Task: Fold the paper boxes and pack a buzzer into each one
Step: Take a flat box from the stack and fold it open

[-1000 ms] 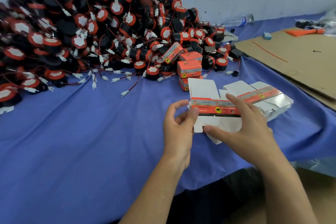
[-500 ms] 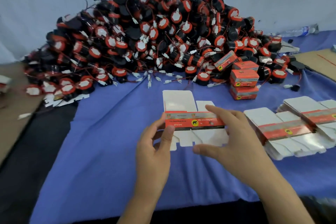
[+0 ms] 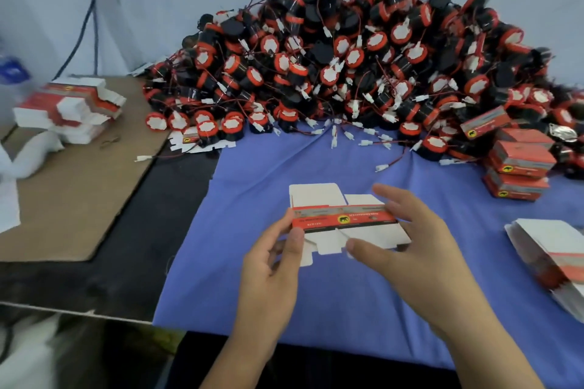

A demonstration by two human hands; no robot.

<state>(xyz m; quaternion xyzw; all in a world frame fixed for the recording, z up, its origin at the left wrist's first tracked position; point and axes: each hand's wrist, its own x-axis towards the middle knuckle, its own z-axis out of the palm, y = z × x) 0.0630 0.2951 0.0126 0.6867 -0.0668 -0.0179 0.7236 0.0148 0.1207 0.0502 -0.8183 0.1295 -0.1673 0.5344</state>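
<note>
Left hand point(image 3: 271, 265) and right hand point(image 3: 407, 249) both pinch flat red-and-white unfolded paper box point(image 3: 341, 221) above blue-cloth-covered desk point(image 3: 252, 287); heap of black-and-red round buzzers point(image 3: 347, 66) behind.

Red-and-grey banded white flat box point(image 3: 343, 220), black-and-red buzzers point(image 3: 347, 73), blue cloth point(image 3: 284, 294), brown cardboard point(image 3: 79, 193).

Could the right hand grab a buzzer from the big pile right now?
Probably, once it lets go: the right hand holds the flat box together with the left hand, and only blue cloth lies between it and the buzzer pile.
</note>
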